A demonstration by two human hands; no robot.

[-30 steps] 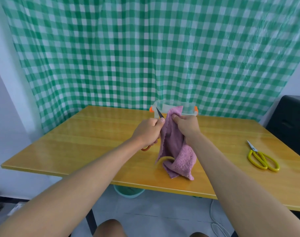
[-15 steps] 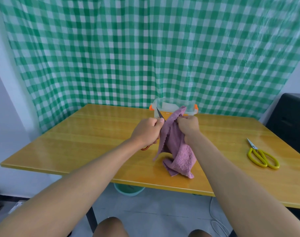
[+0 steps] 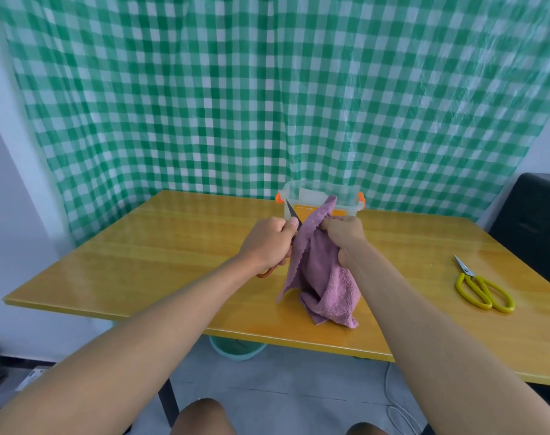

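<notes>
While the left hand (image 3: 269,243) clenches orange-handled scissors (image 3: 292,212), the right hand (image 3: 345,237) bunches purple terry cloth (image 3: 323,277) over their blade; wiping seems midway.

a yellow wooden table (image 3: 148,246) fills the middle. at its 12 o'clock edge stands a clear plastic box (image 3: 317,187) with orange latches (image 3: 361,198) on its two sides. at 3 o'clock on the table lie yellow-handled scissors (image 3: 483,291), closed, the blades pointing to 11 o'clock. a green and white checked curtain (image 3: 267,89) hangs behind. a black seat (image 3: 531,221) stands past the table at 3 o'clock. under the near edge, at 6 o'clock, is a light green basin (image 3: 236,351). a white cable (image 3: 392,406) lies on the grey floor (image 3: 283,381) at 5 o'clock.
</notes>
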